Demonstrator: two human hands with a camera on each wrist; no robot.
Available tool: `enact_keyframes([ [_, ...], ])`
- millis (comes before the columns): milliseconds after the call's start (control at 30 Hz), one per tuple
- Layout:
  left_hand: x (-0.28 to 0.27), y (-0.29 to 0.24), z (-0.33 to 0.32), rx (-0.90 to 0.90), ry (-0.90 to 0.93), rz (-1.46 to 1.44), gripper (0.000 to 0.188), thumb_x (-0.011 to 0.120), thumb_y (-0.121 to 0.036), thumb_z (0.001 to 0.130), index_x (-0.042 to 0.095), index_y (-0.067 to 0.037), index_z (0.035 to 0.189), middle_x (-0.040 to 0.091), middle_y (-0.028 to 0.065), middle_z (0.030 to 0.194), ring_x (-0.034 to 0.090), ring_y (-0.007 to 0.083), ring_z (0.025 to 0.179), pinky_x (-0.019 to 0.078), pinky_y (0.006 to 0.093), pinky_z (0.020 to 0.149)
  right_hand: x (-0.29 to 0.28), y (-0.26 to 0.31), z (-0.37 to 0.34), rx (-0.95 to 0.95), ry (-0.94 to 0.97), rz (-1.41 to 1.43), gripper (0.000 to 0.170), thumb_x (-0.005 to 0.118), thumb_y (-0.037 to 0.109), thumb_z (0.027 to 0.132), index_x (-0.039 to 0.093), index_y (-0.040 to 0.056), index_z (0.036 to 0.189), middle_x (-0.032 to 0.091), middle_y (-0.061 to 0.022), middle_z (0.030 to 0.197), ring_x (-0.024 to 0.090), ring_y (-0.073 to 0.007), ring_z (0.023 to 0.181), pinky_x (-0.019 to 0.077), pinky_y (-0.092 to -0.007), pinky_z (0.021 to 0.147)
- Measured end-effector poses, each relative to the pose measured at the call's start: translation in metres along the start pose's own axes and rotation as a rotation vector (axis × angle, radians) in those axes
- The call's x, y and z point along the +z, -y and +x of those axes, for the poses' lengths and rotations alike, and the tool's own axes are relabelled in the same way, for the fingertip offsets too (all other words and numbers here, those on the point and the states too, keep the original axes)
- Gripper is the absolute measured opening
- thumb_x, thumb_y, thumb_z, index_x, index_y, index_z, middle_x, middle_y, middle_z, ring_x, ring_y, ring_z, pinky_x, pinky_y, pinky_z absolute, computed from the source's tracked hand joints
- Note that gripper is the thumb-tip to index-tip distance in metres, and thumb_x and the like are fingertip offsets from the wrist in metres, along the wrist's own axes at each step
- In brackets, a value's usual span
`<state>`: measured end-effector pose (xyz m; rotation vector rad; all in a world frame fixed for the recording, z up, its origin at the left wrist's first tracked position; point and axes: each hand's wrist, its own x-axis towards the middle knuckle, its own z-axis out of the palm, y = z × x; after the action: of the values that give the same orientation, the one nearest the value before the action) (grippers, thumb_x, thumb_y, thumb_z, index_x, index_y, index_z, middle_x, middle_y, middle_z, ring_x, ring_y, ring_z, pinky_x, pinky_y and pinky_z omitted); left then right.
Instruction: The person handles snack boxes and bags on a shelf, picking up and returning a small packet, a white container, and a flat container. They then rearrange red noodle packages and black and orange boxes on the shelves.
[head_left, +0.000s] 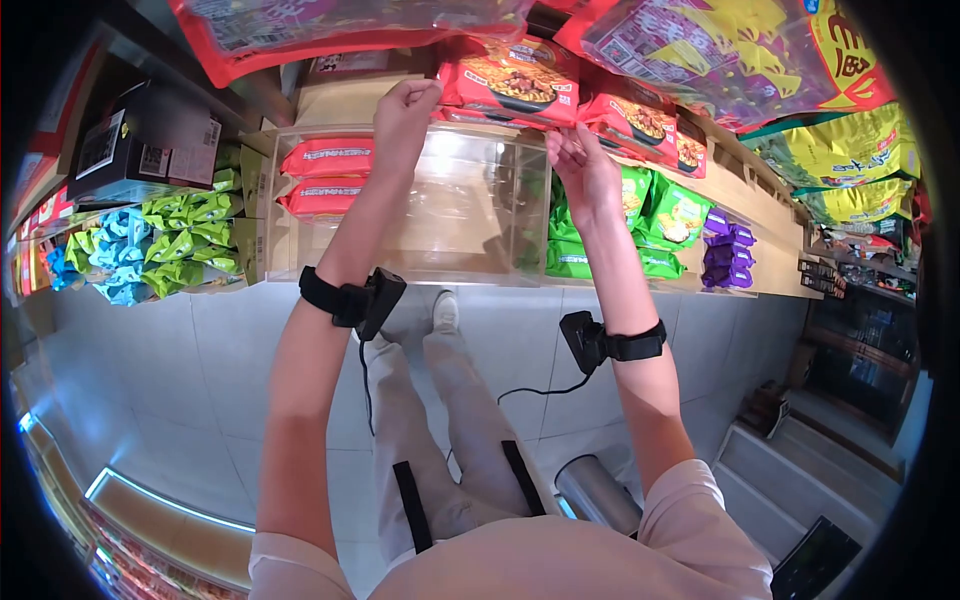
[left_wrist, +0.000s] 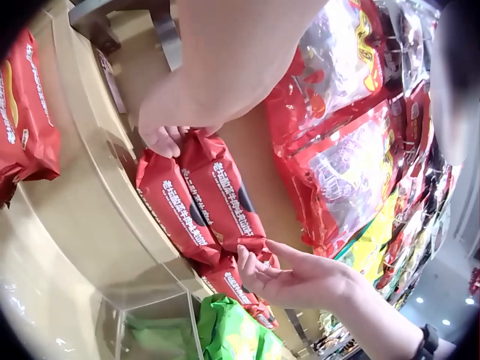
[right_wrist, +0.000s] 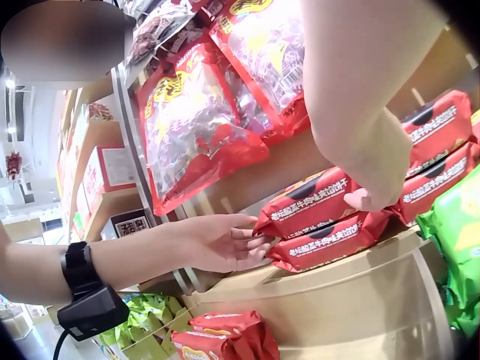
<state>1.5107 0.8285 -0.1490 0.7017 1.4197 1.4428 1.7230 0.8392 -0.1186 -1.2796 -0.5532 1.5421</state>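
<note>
Two red packets with a bowl of noodles pictured on the front [head_left: 515,82] lie stacked on the upper shelf, between my hands. My left hand [head_left: 405,125] grips their left end, fingers curled at the corner. In the right wrist view, this left hand [right_wrist: 225,246] has its thumb above and fingers in front of the packet ends. At the other end, my right hand [head_left: 583,175] holds the corner with bent fingertips. The left wrist view shows the right hand's thumb and fingers [left_wrist: 256,276] around the packet's end seal. More red packets [head_left: 632,122] sit just right of it.
Below is a clear plastic bin [head_left: 460,215]. Red packets [head_left: 325,190] lie to its left, green packets [head_left: 660,210] and purple ones [head_left: 728,250] to its right. Large red-edged bags [head_left: 690,50] hang over the shelf. A black box [head_left: 145,150] stands at left.
</note>
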Motion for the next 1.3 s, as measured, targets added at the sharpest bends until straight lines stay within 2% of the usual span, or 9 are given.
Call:
enact_keyframes([
  [267,0.003,0.007,0.0,0.202,-0.037,-0.11,0.01,0.061,-0.011,0.085,0.058,-0.002,0.085,0.058,-0.0015,0.079,0.05,0.0043,0.071,0.0395,0.0195,0.064,-0.011,-0.004,0.008,0.038,0.065,0.093,0.023,0.056,0.015,0.089,0.055,-0.0036,0.102,0.062,-0.0146,0.094,0.06,-0.0208,0.086,0.0501,-0.0303,0.079],
  [500,-0.024,-0.006,-0.056,0.217,-0.089,-0.263,0.005,0.056,-0.006,0.088,0.055,-0.001,0.088,0.059,0.0012,0.083,0.052,0.0045,0.077,0.0401,0.0187,0.069,-0.003,-0.011,-0.009,0.166,0.153,0.134,0.027,0.056,0.015,0.089,0.054,-0.0048,0.107,0.059,-0.0175,0.103,0.059,-0.0228,0.095,0.0491,-0.0323,0.087],
  [767,-0.069,-0.004,-0.127,0.124,-0.183,-0.216,0.002,0.056,-0.005,0.088,0.055,-0.004,0.087,0.052,-0.0051,0.074,0.041,0.0015,0.064,0.0332,0.0167,0.06,-0.009,-0.037,-0.027,0.399,0.366,0.194,0.026,0.055,0.021,0.091,0.052,-0.0024,0.101,0.059,-0.0153,0.102,0.059,-0.0215,0.098,0.0481,-0.0321,0.09],
  [867,-0.096,0.007,-0.16,0.036,-0.155,-0.173,0.002,0.056,-0.004,0.088,0.054,-0.003,0.087,0.051,-0.0048,0.075,0.04,0.0014,0.065,0.0314,0.0168,0.06,-0.01,-0.049,-0.046,0.39,0.468,0.014,0.025,0.052,0.019,0.092,0.05,-0.0005,0.107,0.058,-0.0117,0.107,0.057,-0.0171,0.102,0.0462,-0.0307,0.091],
  [900,-0.103,0.01,-0.168,-0.002,-0.137,-0.162,0.003,0.056,-0.003,0.087,0.054,-0.003,0.087,0.051,-0.0043,0.075,0.04,0.0014,0.066,0.0309,0.0169,0.061,-0.02,-0.059,-0.048,0.406,0.526,-0.059,0.032,0.049,0.018,0.093,0.046,-0.0004,0.119,0.055,-0.0086,0.116,0.053,-0.0137,0.107,0.0432,-0.0297,0.094],
  [1000,-0.121,0.026,-0.184,-0.076,-0.128,-0.23,0.003,0.056,-0.002,0.088,0.053,-0.003,0.087,0.052,-0.0041,0.077,0.041,0.0016,0.069,0.0331,0.017,0.064,-0.024,-0.066,-0.059,0.434,0.663,-0.167,0.042,0.05,0.018,0.093,0.038,-0.0016,0.129,0.052,-0.0075,0.12,0.051,-0.0142,0.108,0.0411,-0.0296,0.096],
  [1033,-0.125,0.03,-0.186,-0.086,-0.143,-0.218,0.003,0.056,-0.002,0.088,0.053,-0.003,0.088,0.053,-0.0034,0.079,0.043,0.0022,0.072,0.0347,0.0174,0.066,-0.024,-0.069,-0.061,0.42,0.714,-0.214,0.054,0.054,0.027,0.091,0.034,0.0007,0.134,0.051,-0.007,0.124,0.05,-0.0149,0.112,0.0421,-0.0308,0.095],
  [1167,-0.144,0.034,-0.179,-0.003,-0.135,-0.079,0.003,0.055,-0.006,0.089,0.053,-0.004,0.09,0.057,-0.0017,0.084,0.046,0.0031,0.073,0.0369,0.0188,0.066,-0.003,-0.073,-0.062,0.471,0.773,-0.54,0.054,0.063,0.019,0.084,0.039,0.0003,0.128,0.053,-0.0068,0.12,0.049,-0.0124,0.11,0.0409,-0.0293,0.091],
  [1300,-0.149,0.022,-0.152,0.062,-0.196,0.071,0.009,0.055,-0.007,0.089,0.054,-0.002,0.097,0.059,0.002,0.092,0.053,0.0088,0.088,0.0411,0.0226,0.075,0.031,-0.086,-0.067,0.224,0.77,-0.609,0.052,0.07,0.015,0.078,0.045,0.0006,0.122,0.059,-0.0061,0.111,0.055,-0.0127,0.101,0.0446,-0.0295,0.087],
])
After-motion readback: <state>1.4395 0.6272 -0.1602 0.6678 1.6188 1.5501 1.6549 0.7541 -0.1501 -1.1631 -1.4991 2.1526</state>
